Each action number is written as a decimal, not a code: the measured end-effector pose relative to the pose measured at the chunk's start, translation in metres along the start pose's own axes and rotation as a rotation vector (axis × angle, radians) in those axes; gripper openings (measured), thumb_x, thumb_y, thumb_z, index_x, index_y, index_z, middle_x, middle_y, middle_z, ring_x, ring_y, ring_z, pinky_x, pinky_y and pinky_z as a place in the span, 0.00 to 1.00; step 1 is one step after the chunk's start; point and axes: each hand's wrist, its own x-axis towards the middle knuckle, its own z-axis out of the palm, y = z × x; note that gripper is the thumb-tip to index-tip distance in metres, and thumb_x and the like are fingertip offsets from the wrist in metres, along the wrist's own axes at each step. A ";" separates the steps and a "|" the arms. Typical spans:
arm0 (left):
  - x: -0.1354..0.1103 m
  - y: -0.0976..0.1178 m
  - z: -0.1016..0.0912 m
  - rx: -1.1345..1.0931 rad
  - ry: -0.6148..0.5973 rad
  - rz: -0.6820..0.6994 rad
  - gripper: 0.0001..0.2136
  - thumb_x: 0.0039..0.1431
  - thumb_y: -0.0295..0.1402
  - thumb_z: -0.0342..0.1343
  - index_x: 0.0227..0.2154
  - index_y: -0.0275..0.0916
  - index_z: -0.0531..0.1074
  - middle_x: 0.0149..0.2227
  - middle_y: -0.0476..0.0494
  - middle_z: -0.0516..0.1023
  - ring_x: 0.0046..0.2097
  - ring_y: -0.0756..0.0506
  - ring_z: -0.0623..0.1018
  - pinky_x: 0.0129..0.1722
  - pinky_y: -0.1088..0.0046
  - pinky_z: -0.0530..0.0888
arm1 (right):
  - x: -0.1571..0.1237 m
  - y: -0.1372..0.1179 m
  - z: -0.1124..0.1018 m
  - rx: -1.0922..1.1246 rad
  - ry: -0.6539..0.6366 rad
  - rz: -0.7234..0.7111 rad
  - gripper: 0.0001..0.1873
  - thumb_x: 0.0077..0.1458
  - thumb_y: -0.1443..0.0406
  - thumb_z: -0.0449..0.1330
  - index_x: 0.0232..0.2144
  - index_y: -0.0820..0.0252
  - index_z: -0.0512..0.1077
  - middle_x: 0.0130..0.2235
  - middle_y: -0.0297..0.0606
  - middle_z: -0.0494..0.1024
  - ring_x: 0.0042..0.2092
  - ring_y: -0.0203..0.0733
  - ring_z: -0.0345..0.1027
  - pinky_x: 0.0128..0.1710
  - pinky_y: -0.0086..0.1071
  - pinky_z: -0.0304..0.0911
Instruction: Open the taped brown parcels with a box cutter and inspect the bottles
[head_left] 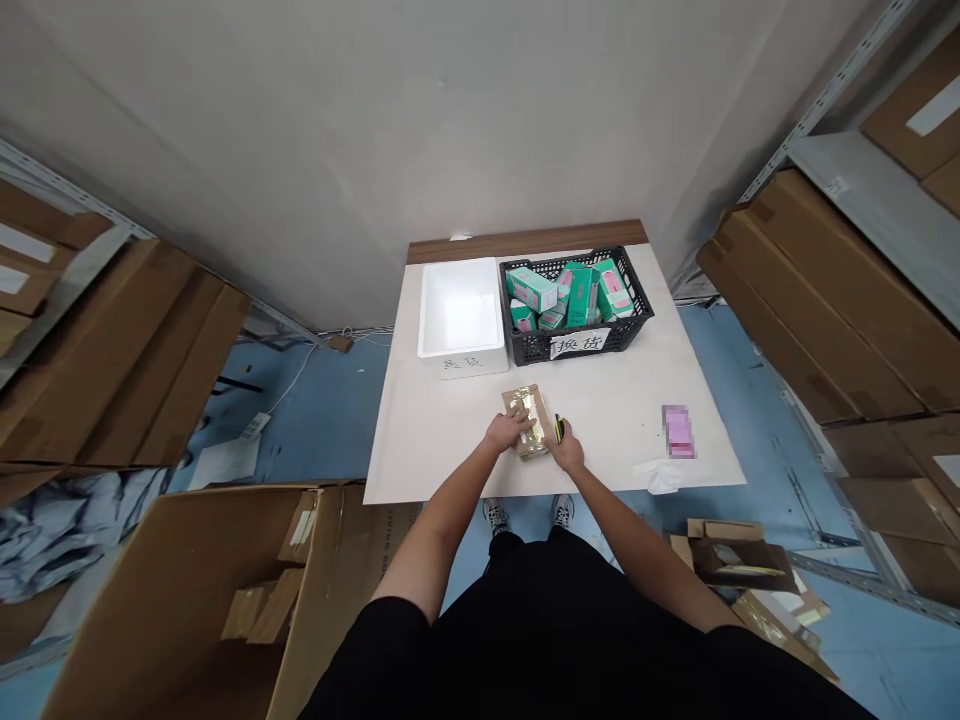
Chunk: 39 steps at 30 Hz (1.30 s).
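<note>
A small cardboard box [535, 404], wrapped in shiny clear tape, lies near the front middle of the white tabletop [420, 430]. My left hand [510, 427] holds it from its left side, fingers laid across the top. Close against the box's right edge is my right hand [568, 450], closed around a yellow-and-black utility knife [559, 428]. The knife's blade is too small to make out. Behind the box stand a white foam bin [463, 355] and a black plastic crate [531, 350] with several green-and-pink boxes [581, 296].
A blurred pink item [679, 432] and a crumpled white tissue [660, 475] lie at the table's right. A large open carton [300, 600] with small boxes stands at lower left. Discarded cartons [739, 560] lie at lower right. Shelves with long boxes [825, 290] flank both sides.
</note>
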 end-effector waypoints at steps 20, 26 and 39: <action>-0.004 0.065 0.044 -0.094 0.234 -0.344 0.28 0.74 0.35 0.53 0.74 0.46 0.60 0.79 0.38 0.53 0.79 0.33 0.53 0.71 0.48 0.64 | 0.021 0.020 -0.069 0.394 -0.172 -0.056 0.36 0.69 0.53 0.55 0.75 0.51 0.58 0.28 0.26 0.73 0.24 0.36 0.68 0.26 0.27 0.72; -0.002 0.063 0.048 -0.133 0.245 -0.342 0.34 0.72 0.35 0.54 0.77 0.48 0.52 0.78 0.38 0.54 0.79 0.34 0.54 0.72 0.44 0.62 | 0.025 0.020 -0.074 0.402 -0.268 -0.090 0.32 0.68 0.59 0.57 0.72 0.50 0.62 0.25 0.22 0.69 0.22 0.33 0.64 0.23 0.23 0.69; 0.003 0.053 0.055 -0.155 0.233 -0.332 0.34 0.72 0.36 0.57 0.77 0.44 0.53 0.78 0.36 0.53 0.79 0.33 0.54 0.72 0.47 0.63 | 0.018 0.046 -0.102 0.320 -0.429 -0.110 0.26 0.62 0.61 0.65 0.62 0.51 0.71 0.22 0.21 0.71 0.18 0.33 0.63 0.19 0.23 0.64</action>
